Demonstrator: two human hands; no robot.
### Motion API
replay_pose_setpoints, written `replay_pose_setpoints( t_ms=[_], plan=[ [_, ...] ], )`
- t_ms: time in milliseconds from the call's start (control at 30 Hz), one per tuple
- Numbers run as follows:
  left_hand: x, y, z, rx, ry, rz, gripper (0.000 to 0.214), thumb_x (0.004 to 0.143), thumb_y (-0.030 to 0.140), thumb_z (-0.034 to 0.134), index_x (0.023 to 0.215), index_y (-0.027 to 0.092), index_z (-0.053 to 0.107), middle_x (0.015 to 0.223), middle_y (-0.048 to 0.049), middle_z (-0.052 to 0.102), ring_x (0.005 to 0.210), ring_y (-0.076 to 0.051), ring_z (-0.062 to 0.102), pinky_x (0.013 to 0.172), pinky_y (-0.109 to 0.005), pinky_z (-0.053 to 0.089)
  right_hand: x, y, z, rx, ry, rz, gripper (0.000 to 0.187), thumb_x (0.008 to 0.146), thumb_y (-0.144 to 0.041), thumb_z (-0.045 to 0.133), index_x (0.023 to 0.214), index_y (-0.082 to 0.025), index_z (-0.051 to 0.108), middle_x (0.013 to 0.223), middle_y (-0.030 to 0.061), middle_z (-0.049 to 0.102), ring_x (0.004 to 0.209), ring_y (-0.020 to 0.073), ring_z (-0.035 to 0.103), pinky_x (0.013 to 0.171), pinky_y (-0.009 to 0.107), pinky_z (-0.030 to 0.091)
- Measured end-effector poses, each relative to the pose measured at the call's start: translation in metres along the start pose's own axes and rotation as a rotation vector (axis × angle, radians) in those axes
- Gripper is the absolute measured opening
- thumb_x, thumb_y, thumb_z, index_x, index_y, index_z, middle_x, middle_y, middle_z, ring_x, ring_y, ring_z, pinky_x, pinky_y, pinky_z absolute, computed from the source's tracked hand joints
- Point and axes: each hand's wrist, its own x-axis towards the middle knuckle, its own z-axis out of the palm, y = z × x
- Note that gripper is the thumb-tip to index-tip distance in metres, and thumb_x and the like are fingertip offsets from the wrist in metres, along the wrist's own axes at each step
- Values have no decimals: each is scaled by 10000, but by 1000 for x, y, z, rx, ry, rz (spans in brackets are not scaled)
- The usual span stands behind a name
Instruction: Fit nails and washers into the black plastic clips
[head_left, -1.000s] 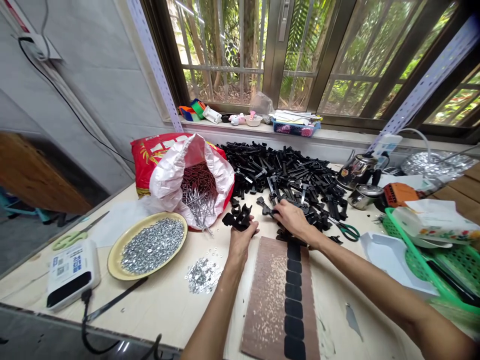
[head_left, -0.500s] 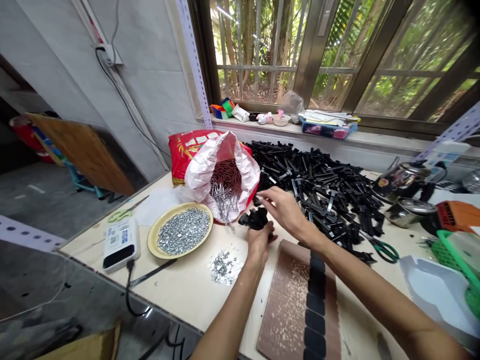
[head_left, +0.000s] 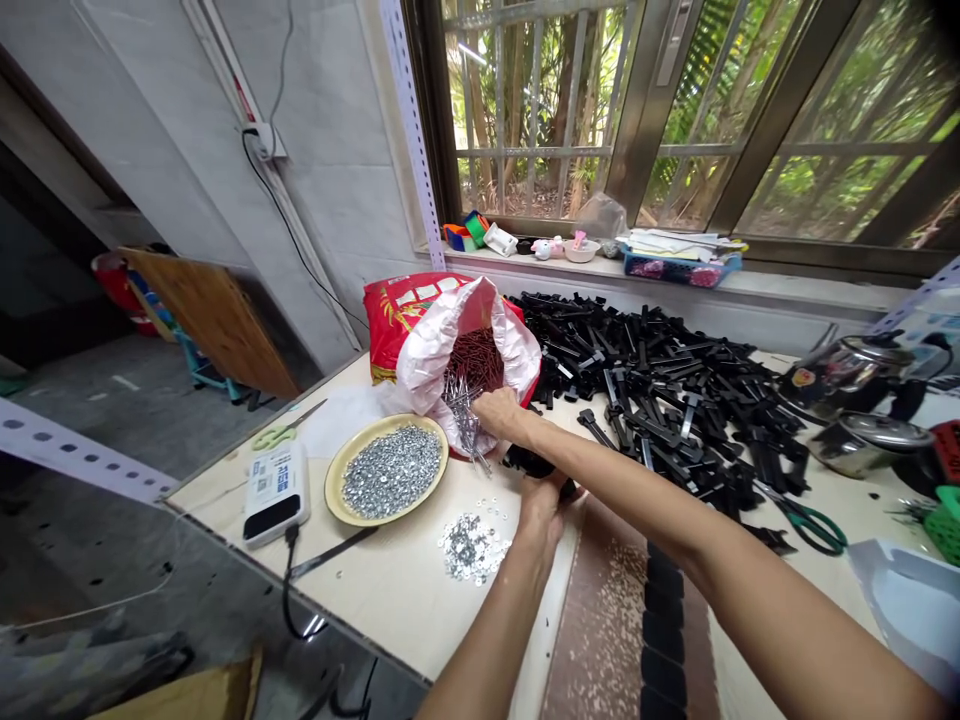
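The fingers of the right hand (head_left: 498, 411) are curled down into the spill of long metal nails (head_left: 466, 400) at the mouth of the bag (head_left: 431, 345). The fingertips are hidden among the shafts, so it cannot be told whether they have closed on any. The bag lies on its side with its white liner folded back over a red printed outside, and the nails fan out of it onto the table (head_left: 390, 600).

The right forearm crosses over the left hand (head_left: 541, 503), which is clenched around a small bunch of black plastic pieces (head_left: 527, 462). The bunch is held just above the tabletop, near the bag's mouth.

Just left of the left hand lies a loose scatter of small silver washers (head_left: 469, 546). Beyond it is a yellow plate (head_left: 335, 478) piled with the same bright hardware. A white box-shaped device (head_left: 273, 482) with a black cable sits further left.

Under the forearms lies a brown board (head_left: 600, 620) carrying a column of black pads (head_left: 664, 640). Behind the arms, a big heap of black plastic parts (head_left: 660, 375) spreads toward the windowsill. Green-handled scissors (head_left: 814, 522) lie at its right edge, near a metal kettle (head_left: 847, 375).
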Motion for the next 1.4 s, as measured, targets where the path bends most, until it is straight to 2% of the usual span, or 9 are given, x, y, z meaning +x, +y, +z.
replay_pose_setpoints(
  t_ms=[100,267,433,600,733,933,1100,1267,1400],
  plan=[
    [1,4,0,3,36,123,443,441,207,835,833,149,637,759,-33,656,602,-128,573,518,-260,487,-23,23,-23,51,108,16,236,897,-200,475,1025,-166,670,1022,121,694,947,207,651,781,293,483],
    [0,13,-1,174,81,413,375,536,285,785,865,140,681,882,-69,703,803,-191,633,680,-294,499,-95,75,-72,518,687,-8,193,883,-245,483,950,-167,647,860,24,692,774,123,644,722,216,468],
    [-10,18,-4,358,133,619,339,594,326,754,862,127,698,878,-94,726,869,-231,654,834,-331,468,-163,82,-90,810,815,17,174,844,-275,514,914,-160,624,768,7,656,641,108,629,591,207,469],
    [-41,31,-7,393,66,608,410,605,359,753,936,124,694,882,-86,727,848,-229,661,806,-344,491,-188,58,-80,779,813,-27,160,825,-233,536,935,-174,637,774,3,653,661,103,605,618,217,474],
    [-67,45,-14,508,40,583,347,615,375,737,858,130,700,847,-81,726,820,-241,661,751,-346,506,-196,38,-70,743,796,-126,251,806,-172,551,1056,-183,573,814,-4,660,690,94,600,640,206,469],
    [-102,57,-38,727,99,595,310,614,335,740,865,156,708,814,-72,732,834,-269,662,763,-355,491,-203,22,-59,719,528,-260,203,846,-267,588,1033,-190,594,917,26,678,782,113,629,713,220,483],
    [-123,64,-64,641,183,587,378,605,357,765,910,144,695,887,-80,732,863,-249,664,801,-333,485,-165,32,-36,684,558,-79,201,888,-281,535,1019,-164,632,947,51,677,798,124,610,708,231,450],
    [-125,81,-78,620,304,621,406,581,370,782,885,116,695,891,-106,727,855,-252,660,800,-340,486,-110,8,10,446,203,110,225,906,-251,501,791,-135,655,782,53,670,727,131,597,648,224,405],
    [-119,93,-90,554,283,640,417,603,370,773,924,116,693,912,-96,722,862,-232,656,798,-331,493,-85,-23,30,411,118,220,270,935,-352,478,982,-130,625,930,90,653,860,187,613,700,276,457]
  ],
)
